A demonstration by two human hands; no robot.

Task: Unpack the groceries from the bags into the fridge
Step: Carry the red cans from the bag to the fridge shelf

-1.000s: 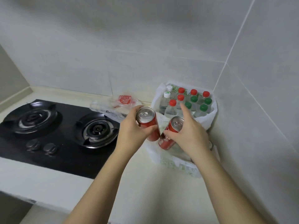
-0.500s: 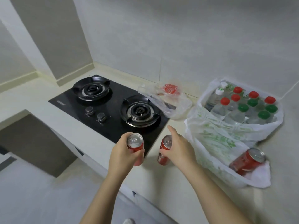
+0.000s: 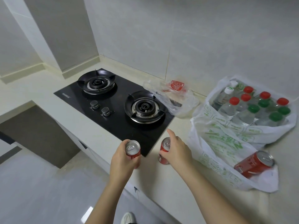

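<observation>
**Step in hand:** transfer of cans from the bag to the fridge.

- The left hand (image 3: 122,160) grips the left can (image 3: 132,148) upright, fingers wrapped round its body, above the front edge of the desk (image 3: 161,183).
- The right hand (image 3: 177,151) grips the right can (image 3: 163,151) by its side with the index finger raised. This can sits just beside the hob (image 3: 116,120) corner. Whether it touches the desk cannot be told.
- The bag (image 3: 218,143) lies open on the desk to the right. A third can (image 3: 252,162) lies on its side at the mouth, and bottles (image 3: 252,109) stand at the back.
- The fridge is not in view.

**Next move, as judged:** turn toward the fridge, keep both cans firmly held, and free one hand to open the door.
</observation>
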